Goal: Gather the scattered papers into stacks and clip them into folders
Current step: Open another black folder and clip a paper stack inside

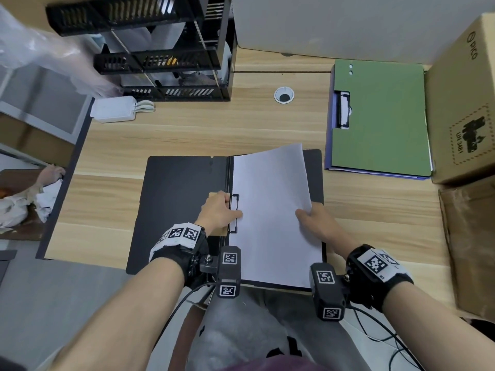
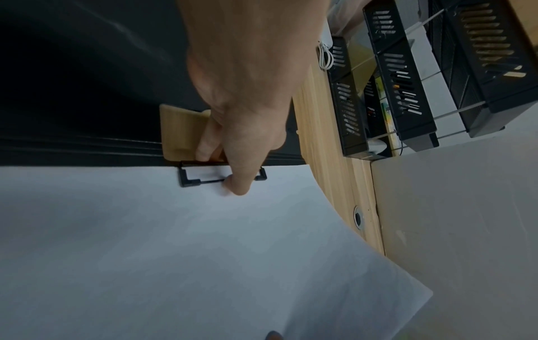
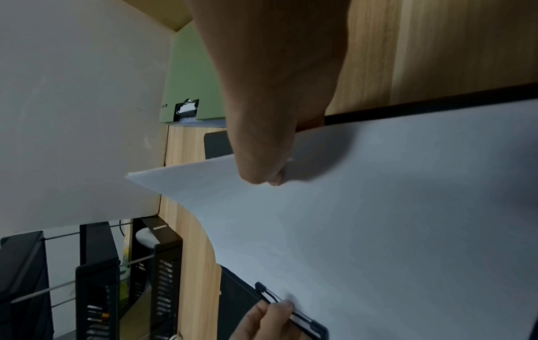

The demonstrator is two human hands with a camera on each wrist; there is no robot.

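An open black folder (image 1: pixel 176 207) lies flat on the wooden desk (image 1: pixel 160 135) in front of me. A stack of white papers (image 1: pixel 270 210) rests on its right half, far corner lifted. My left hand (image 1: pixel 221 211) pinches the black spring clip (image 1: pixel 233 213) at the folder's spine, thumb on the paper edge; the left wrist view shows the left hand (image 2: pixel 232 147) with thumb and fingers curled on the clip (image 2: pixel 192 178). My right hand (image 1: pixel 312 218) grips the papers' right edge, thumb on top; the right wrist view shows it (image 3: pixel 267 147) pinching the papers (image 3: pixel 378 218).
A shut green folder (image 1: pixel 383 116) on a blue one lies at the back right, beside a cardboard box (image 1: pixel 463 103). Black stacked trays (image 1: pixel 160 54) and a white charger (image 1: pixel 113 109) stand at the back left. A cable hole (image 1: pixel 284 95) sits mid-desk.
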